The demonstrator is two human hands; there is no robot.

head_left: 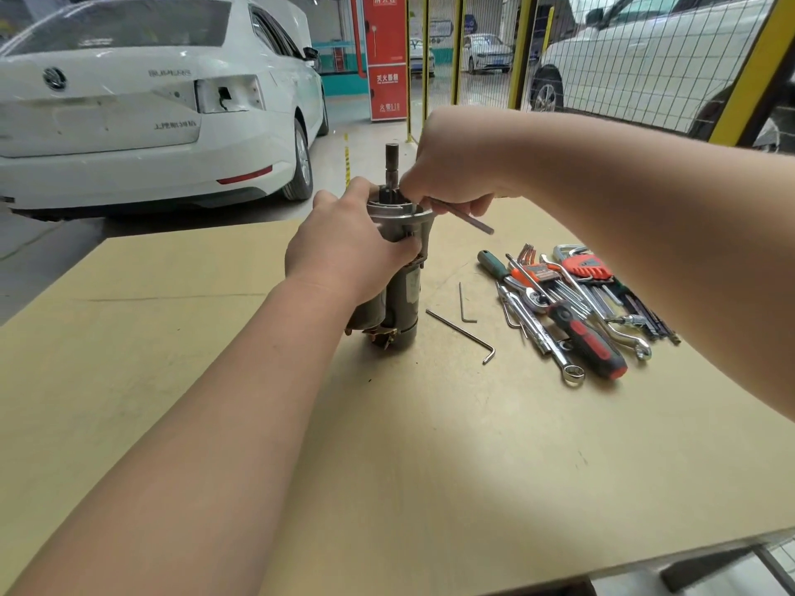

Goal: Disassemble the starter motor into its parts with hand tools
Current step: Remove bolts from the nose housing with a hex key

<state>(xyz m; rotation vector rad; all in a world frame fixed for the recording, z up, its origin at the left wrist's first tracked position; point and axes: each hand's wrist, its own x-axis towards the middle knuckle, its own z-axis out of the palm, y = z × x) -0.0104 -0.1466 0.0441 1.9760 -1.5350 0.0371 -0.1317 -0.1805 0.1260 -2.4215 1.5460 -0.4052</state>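
The starter motor point(404, 294) stands upright on the table point(430, 445), shaft end up. Its dark shaft point(392, 163) rises above a silver flange. My left hand point(344, 251) grips the motor's upper body just under the flange. My right hand point(451, 169) is above the flange and holds a hex key point(466, 217). The key's long arm sticks out to the right and slightly down. Its working end is hidden behind my fingers at the top of the housing.
Two loose hex keys point(462, 335) lie on the table right of the motor. Further right is a pile of tools point(576, 303): screwdrivers, wrenches, a ratchet and hex key sets. A white car point(150, 101) and a yellow mesh fence point(645, 58) stand beyond the table.
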